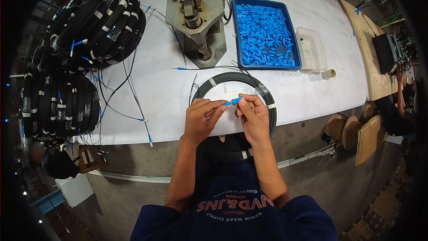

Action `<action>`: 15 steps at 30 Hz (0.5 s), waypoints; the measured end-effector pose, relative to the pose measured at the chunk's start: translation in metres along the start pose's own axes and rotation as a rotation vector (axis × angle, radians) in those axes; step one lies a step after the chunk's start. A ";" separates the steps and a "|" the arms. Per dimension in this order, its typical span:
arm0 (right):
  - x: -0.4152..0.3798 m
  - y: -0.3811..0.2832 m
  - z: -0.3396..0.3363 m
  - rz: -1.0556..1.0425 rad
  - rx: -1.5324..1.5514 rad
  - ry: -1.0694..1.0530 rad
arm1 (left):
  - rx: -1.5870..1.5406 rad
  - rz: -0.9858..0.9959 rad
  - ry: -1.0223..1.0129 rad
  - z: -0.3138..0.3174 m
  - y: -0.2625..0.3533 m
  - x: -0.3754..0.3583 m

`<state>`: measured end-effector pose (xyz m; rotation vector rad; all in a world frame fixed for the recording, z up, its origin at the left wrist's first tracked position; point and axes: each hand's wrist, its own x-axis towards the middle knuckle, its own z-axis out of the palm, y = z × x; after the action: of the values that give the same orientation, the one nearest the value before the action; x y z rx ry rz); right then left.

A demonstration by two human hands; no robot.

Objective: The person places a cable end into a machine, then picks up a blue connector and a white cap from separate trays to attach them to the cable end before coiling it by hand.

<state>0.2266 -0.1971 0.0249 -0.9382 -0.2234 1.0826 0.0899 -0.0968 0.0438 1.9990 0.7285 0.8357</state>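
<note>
My left hand [201,118] pinches a thin cable's blue connector end [227,103] between thumb and fingers. Close against it, my right hand [253,115] grips a small blue connector housing [236,101] with thumb and forefinger. The two blue parts meet end to end in front of my chest, over the table's near edge. Beneath and behind the hands lies a coil of dark cable [236,76], bound with white tape; part of it is hidden by my hands. Another blue-tipped cable end [180,68] rests on the table beyond the coil.
Past the coil stands a metal press [196,9]. A blue tray [269,67] holds many blue housings, with clear plastic boxes [317,56] and a tape roll [328,74] nearby. Black cable coils [89,22] pile up at left. Another person [401,107] is at far right.
</note>
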 end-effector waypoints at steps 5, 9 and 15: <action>0.001 0.006 0.002 0.028 0.091 0.021 | -0.019 -0.009 -0.027 0.000 -0.003 -0.001; 0.003 0.010 -0.002 0.109 0.216 0.024 | 0.013 0.036 -0.009 0.003 -0.003 0.001; 0.005 0.014 -0.011 0.166 0.340 0.032 | -0.058 -0.092 0.024 0.005 0.008 0.000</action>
<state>0.2261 -0.1964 0.0064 -0.6753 0.0659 1.2117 0.0948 -0.1030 0.0488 1.8917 0.7955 0.8190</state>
